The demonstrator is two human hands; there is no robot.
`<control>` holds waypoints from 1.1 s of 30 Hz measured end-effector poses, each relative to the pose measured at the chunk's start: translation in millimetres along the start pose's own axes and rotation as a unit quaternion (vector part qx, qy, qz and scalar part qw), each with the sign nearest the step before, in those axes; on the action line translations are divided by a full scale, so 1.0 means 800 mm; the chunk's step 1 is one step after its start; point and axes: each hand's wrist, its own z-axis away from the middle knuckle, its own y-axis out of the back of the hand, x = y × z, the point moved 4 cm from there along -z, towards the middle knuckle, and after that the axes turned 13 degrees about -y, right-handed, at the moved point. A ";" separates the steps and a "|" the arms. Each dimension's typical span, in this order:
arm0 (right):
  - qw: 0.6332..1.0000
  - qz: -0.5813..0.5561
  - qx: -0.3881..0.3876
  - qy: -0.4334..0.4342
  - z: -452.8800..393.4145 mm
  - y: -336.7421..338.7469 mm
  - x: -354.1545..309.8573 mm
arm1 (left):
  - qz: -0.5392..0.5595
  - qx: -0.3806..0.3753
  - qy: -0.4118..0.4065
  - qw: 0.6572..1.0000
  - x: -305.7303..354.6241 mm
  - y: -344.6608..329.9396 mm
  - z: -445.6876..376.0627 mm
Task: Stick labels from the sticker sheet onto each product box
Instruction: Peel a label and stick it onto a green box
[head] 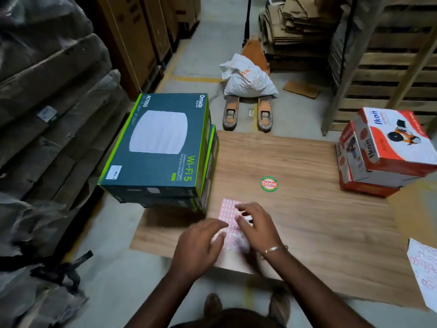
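A sticker sheet (229,210) with red-framed white labels lies on the wooden table (307,209) near its front left. My left hand (201,242) rests flat on the sheet's near left part, fingers fairly straight. My right hand (256,227) hovers over the sheet's right side with fingers bent; something small and dark shows at its fingertips, blurred. Two stacked teal Wi-Fi boxes (160,147) stand at the table's left edge; the top one carries a small white label (114,172) at its near left corner. Red and white Ikon boxes (383,150) are stacked at the right.
A round green and red Patelsa sticker (269,184) is on the table's middle. A handwritten paper (423,268) hangs over the right front corner. Beyond the table stands an orange pallet jack (248,110) with a white sack (248,78). Wrapped goods fill the left, wooden crates the right.
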 end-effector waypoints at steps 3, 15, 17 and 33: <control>0.989 -0.145 -0.006 -0.033 -0.013 -0.001 -0.095 | -0.031 0.148 -0.040 0.988 0.025 0.102 -0.019; 0.974 -0.189 -0.026 -0.126 -0.034 -0.068 -0.170 | 0.161 0.355 0.331 0.859 -0.155 0.207 0.023; 0.970 -0.205 -0.026 -0.131 -0.035 -0.070 -0.172 | 0.162 0.353 0.324 0.862 -0.148 0.203 0.023; 0.943 -0.332 -0.005 -0.032 0.008 0.096 -0.124 | 0.250 0.368 0.210 0.871 -0.028 0.149 -0.049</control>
